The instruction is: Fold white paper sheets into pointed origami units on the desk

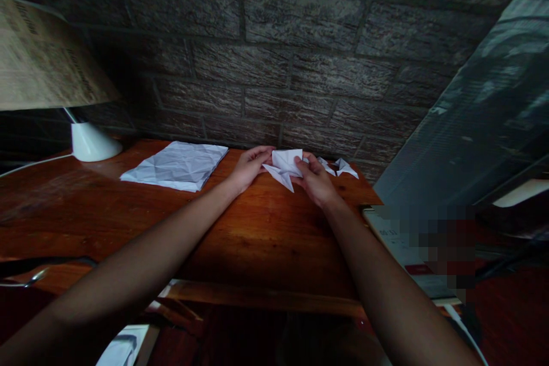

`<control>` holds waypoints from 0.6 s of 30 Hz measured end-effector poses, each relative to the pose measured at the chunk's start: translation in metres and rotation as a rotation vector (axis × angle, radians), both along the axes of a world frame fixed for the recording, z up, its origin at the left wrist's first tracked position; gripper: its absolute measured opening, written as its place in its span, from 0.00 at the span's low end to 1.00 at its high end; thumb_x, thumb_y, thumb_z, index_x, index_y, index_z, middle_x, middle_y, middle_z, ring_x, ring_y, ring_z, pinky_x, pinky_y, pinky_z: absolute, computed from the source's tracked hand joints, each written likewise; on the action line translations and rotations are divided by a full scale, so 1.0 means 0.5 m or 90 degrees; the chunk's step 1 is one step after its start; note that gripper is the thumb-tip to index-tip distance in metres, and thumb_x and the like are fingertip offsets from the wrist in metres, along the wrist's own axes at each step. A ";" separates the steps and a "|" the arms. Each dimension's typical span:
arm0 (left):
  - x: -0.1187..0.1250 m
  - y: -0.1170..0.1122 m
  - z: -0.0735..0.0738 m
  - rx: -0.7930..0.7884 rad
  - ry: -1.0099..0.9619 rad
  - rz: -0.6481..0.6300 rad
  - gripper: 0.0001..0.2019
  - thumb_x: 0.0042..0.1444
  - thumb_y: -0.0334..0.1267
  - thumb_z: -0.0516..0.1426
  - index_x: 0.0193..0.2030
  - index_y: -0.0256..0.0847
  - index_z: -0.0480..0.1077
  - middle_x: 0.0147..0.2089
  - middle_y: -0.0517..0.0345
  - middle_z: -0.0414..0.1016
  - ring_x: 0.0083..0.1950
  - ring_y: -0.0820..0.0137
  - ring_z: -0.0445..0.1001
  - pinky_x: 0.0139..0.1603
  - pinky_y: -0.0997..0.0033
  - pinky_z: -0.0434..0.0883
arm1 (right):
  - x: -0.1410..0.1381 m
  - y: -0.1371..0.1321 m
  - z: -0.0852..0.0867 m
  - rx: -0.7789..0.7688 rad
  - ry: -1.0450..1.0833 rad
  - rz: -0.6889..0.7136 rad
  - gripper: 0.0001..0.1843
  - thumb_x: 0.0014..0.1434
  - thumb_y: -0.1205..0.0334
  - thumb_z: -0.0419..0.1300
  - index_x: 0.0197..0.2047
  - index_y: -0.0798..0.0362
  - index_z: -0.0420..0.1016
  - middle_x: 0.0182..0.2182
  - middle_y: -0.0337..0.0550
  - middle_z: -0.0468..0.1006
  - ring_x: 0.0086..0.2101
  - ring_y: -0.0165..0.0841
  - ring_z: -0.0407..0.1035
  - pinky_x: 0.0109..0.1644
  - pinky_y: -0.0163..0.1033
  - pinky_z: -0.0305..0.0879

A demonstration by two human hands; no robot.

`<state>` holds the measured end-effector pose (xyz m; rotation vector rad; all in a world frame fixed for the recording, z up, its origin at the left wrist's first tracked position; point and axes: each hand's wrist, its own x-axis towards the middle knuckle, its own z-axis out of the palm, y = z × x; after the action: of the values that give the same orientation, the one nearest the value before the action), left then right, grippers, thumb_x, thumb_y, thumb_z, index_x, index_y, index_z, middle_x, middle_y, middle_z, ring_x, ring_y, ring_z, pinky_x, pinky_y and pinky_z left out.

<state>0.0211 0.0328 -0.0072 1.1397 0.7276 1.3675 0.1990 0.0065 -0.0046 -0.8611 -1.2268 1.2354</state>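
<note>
A small folded piece of white paper (283, 167) is held between both hands above the far part of a wooden table (266, 240). My left hand (249, 167) pinches its left side with the fingers closed on it. My right hand (315, 180) grips its right side, thumb pressed on top. Both forearms reach forward across the table.
A creased white sheet (178, 166) lies flat to the left. Two small folded paper pieces (341, 168) sit right of the hands. A white lamp base (91, 142) with a shade stands at the far left. A brick wall (300, 57) rises behind. Papers lie beyond the table's right edge.
</note>
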 end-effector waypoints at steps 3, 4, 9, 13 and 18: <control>0.002 -0.001 0.001 0.002 0.001 -0.023 0.14 0.45 0.46 0.68 0.33 0.36 0.77 0.31 0.54 0.78 0.33 0.70 0.75 0.38 0.70 0.71 | -0.001 0.002 -0.003 -0.006 0.025 0.014 0.21 0.48 0.45 0.69 0.40 0.45 0.68 0.38 0.34 0.78 0.42 0.33 0.74 0.43 0.41 0.74; 0.003 -0.002 0.002 0.001 -0.005 -0.028 0.16 0.47 0.48 0.67 0.32 0.36 0.77 0.31 0.53 0.78 0.33 0.70 0.75 0.39 0.69 0.71 | -0.001 0.003 -0.004 -0.007 0.035 0.015 0.21 0.48 0.46 0.69 0.40 0.44 0.67 0.38 0.34 0.78 0.43 0.34 0.74 0.44 0.41 0.74; 0.007 -0.007 0.004 0.034 -0.011 -0.034 0.15 0.43 0.43 0.69 0.36 0.37 0.79 0.33 0.55 0.79 0.34 0.71 0.75 0.40 0.69 0.72 | -0.001 0.005 -0.005 -0.016 0.084 0.020 0.21 0.48 0.47 0.70 0.40 0.44 0.67 0.41 0.34 0.79 0.45 0.35 0.74 0.45 0.43 0.74; 0.003 -0.008 0.002 0.066 0.021 -0.004 0.12 0.41 0.38 0.68 0.35 0.38 0.79 0.34 0.56 0.80 0.34 0.70 0.75 0.39 0.69 0.71 | 0.003 0.005 0.002 -0.093 0.045 0.044 0.19 0.53 0.42 0.66 0.41 0.45 0.70 0.42 0.38 0.80 0.43 0.36 0.75 0.45 0.45 0.73; -0.001 -0.004 0.001 0.123 0.144 0.051 0.07 0.46 0.35 0.64 0.35 0.40 0.80 0.31 0.57 0.80 0.33 0.68 0.75 0.38 0.69 0.69 | 0.018 0.014 0.014 -0.154 0.042 0.006 0.25 0.57 0.34 0.58 0.36 0.49 0.76 0.39 0.45 0.82 0.39 0.36 0.75 0.45 0.43 0.72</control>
<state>0.0207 0.0309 -0.0067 1.4484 0.8221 1.4139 0.2082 0.0136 0.0025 -0.9812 -1.0431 1.4288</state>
